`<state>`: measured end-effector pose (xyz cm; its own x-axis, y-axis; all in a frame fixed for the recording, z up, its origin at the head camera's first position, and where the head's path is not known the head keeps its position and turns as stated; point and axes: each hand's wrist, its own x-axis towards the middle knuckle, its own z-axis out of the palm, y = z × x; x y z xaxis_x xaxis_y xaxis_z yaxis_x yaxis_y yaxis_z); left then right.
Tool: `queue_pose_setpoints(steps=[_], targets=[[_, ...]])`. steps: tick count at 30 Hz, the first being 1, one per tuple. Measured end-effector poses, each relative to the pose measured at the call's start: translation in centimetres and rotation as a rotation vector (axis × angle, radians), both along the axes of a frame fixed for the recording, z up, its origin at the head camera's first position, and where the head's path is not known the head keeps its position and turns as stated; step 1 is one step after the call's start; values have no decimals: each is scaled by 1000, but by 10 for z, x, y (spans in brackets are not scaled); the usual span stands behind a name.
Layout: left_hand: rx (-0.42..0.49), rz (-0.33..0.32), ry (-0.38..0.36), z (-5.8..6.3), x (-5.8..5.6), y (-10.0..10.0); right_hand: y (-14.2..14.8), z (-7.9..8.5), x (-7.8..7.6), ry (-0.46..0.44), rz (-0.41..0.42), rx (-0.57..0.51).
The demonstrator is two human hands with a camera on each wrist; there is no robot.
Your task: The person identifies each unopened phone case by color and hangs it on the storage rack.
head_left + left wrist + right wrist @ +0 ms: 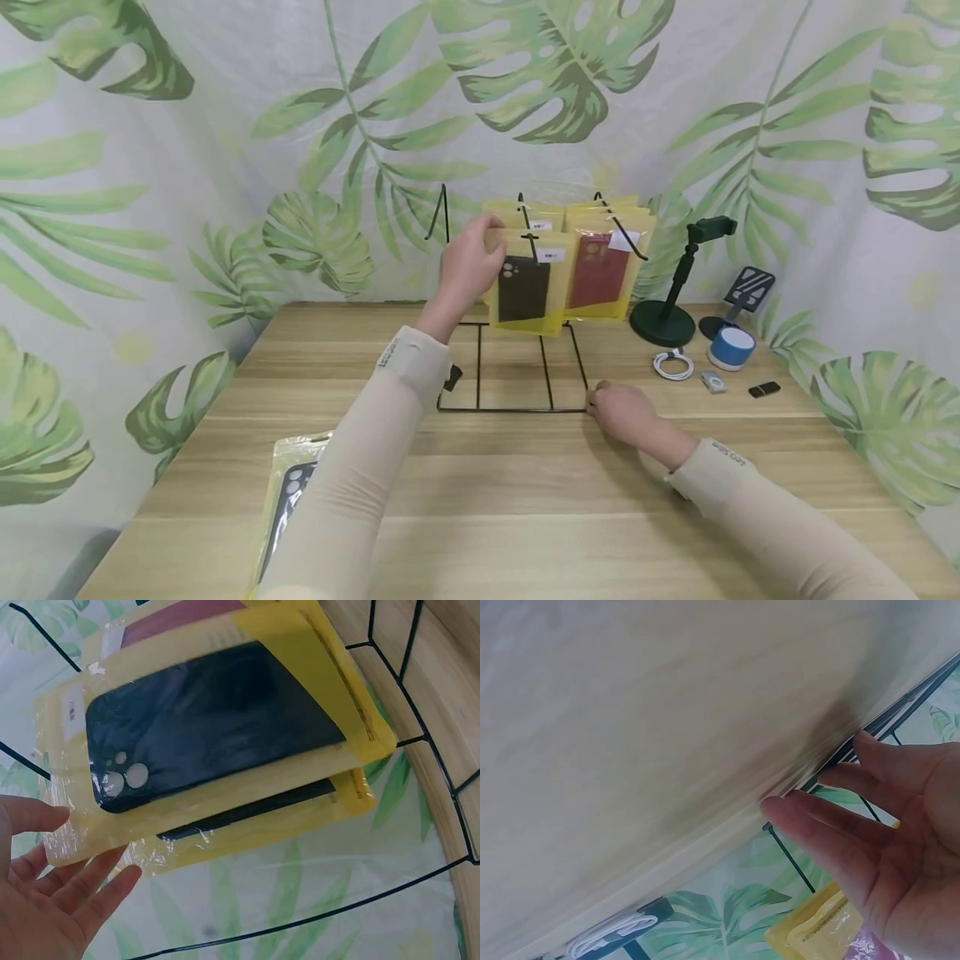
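My left hand [471,260] pinches the upper left edge of a yellow bag with a dark phone case [523,287], thumb in front and fingers behind. That bag hangs on the middle hook of a black wire rack [517,410], and another bagged case shows behind it in the left wrist view. On the hook to its right hang yellow bags, the front one with a red phone case [598,271]. My right hand [624,412] is low at the rack's front right corner, thumb and forefinger pinching the base wire [840,756].
The rack's left hook [437,212] is bare. Another bagged phone case [288,492] lies at the front left, partly under my left sleeve. At the right stand a dark green phone stand [663,323], a smaller stand [742,296], a white cable [672,364] and a blue-and-white cylinder [731,347].
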<state>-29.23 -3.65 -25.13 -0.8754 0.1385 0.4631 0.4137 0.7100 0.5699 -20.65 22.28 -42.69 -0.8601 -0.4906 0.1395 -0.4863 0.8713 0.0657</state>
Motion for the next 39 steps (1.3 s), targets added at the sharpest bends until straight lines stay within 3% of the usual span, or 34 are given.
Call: queue_pose_setpoints(steps=[5,9,13,17,21,25,28,33,39], targets=[[2,24,-60,-6,9,-8,0,1,1,-11,-1,1],[-62,49,-93,-6,29,-19,1,2,1,-9,-9,-11],[-261,54,-72,-9,57,-38,2,2,1,7,-6,-16],[-502,55,-58,-19,83,-65,2,3,1,23,4,-16],[-649,47,-146,-36,102,-98,2,4,1,33,7,-18],[-746,44,-264,-53,114,-132,4,5,1,45,8,-11],[-732,24,-391,-62,120,-158,5,6,2,51,10,-2],[-623,-17,-605,-78,126,-203,2,7,3,29,6,-3],[-614,1,-731,-96,129,-247,-1,5,4,14,-2,-13]])
